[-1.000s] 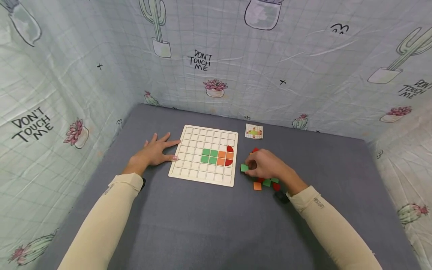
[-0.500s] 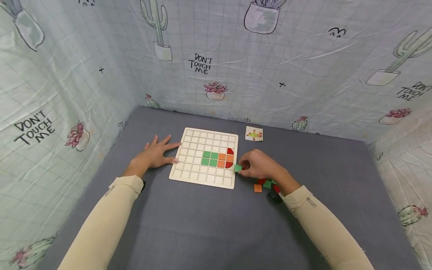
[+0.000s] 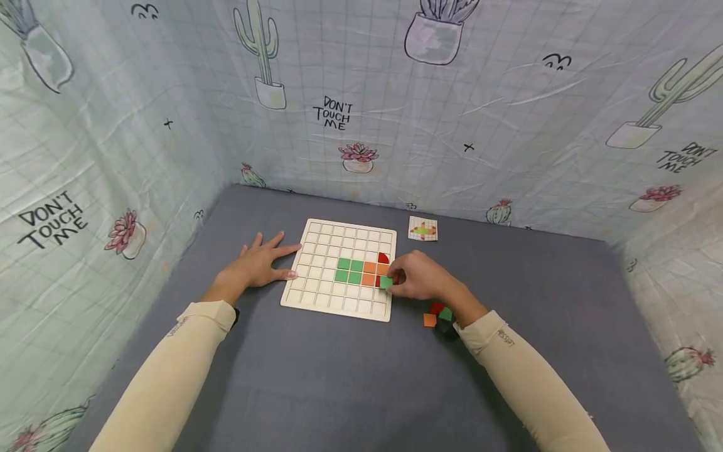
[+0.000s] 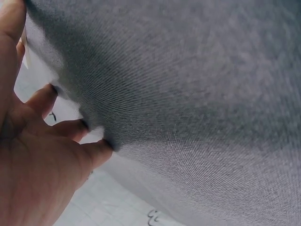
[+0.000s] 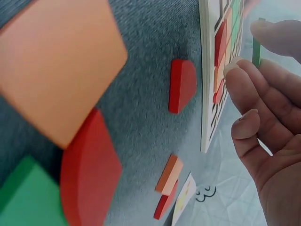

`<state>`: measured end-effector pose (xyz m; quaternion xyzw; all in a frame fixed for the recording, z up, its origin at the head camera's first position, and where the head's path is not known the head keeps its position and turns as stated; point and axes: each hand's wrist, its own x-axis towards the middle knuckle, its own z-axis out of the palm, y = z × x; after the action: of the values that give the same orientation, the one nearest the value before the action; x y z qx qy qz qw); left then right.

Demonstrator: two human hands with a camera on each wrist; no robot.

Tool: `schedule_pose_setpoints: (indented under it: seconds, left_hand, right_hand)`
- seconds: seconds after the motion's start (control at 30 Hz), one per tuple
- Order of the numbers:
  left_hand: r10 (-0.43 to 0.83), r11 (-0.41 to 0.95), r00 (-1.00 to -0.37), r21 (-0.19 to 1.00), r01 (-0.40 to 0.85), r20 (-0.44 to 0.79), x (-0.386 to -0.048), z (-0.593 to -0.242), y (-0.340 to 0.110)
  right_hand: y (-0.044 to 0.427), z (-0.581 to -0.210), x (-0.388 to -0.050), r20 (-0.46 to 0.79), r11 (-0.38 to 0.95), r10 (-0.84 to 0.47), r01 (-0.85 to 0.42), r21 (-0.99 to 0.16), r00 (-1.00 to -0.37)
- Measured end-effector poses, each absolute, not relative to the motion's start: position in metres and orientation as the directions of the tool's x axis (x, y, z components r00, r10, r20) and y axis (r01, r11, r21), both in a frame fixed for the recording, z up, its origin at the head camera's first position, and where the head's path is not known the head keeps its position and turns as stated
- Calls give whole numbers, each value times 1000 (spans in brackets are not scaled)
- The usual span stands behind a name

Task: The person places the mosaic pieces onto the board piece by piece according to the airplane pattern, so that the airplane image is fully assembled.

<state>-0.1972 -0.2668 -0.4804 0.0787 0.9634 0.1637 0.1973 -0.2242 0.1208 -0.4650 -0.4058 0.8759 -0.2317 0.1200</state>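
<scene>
A white grid board [image 3: 316, 295] lies on the grey table with a block of green tiles [image 3: 349, 270], orange tiles [image 3: 369, 273] beside them and red rounded tiles [image 3: 383, 258] at its right side. My right hand [image 3: 420, 276] pinches a green square tile [image 3: 386, 283] over the board's right part, partly covering a red tile. In the right wrist view that tile [image 5: 256, 51] stands edge-on between thumb and fingers. My left hand [image 3: 260, 262] has its fingers spread on the table, thumb and forefinger at the board's left edge.
Loose tiles lie right of the board, among them an orange square [image 5: 66, 61], a red piece [image 5: 89, 169] and a green one [image 5: 33, 197]. A small pattern card [image 3: 423, 229] lies behind them. A printed cloth [image 3: 361, 125] hangs around the table.
My right hand has moved left from the loose tiles to above the board, carrying the green tile. The left hand has stayed at the board's edge.
</scene>
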Motion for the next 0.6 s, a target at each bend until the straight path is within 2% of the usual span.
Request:
schedule_pose_setpoints:
  seconds: [0.6]
  left_hand:
    - [192,942,-919,328,74,-343,-201,-482,-264]
  right_hand:
    - [87,-469,-231,-7,564,-761,-657,-500,-649]
